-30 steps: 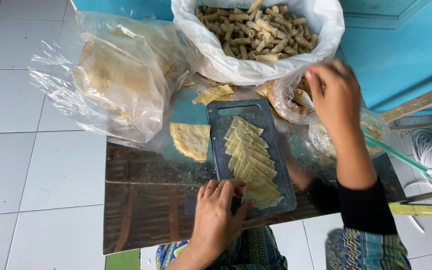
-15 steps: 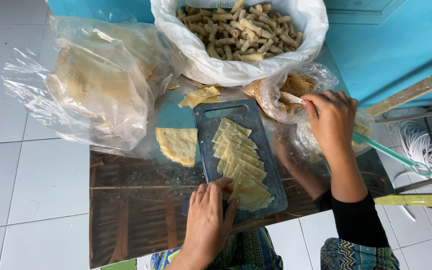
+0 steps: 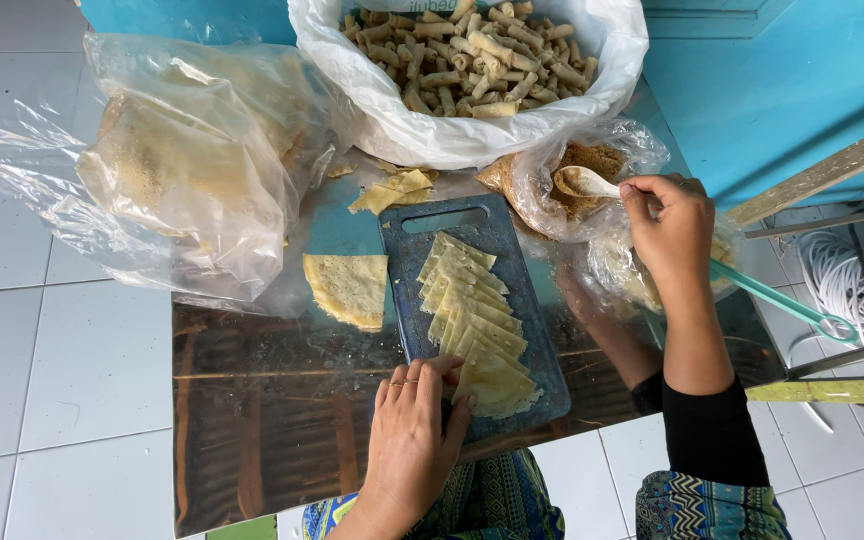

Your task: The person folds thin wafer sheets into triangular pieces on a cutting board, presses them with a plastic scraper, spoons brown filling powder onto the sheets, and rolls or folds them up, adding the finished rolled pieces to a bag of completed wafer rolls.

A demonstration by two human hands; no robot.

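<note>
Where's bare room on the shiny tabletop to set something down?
Free: the reflective tabletop left of the left hand, below the loose flat wrapper. Crowded: the dark cutting board and the bags around the right hand.

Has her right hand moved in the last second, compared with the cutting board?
Yes. The right hand came down from beside the big white bag toward the cutting board, now holding a spoon over the small bag of filling.

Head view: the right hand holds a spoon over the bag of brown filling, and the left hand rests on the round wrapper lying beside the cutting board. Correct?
Not quite. In the head view the left hand rests on the near end of the dark cutting board, by the row of cut wrappers; the round wrapper lies untouched. The right hand does hold the spoon over the filling bag.
</note>
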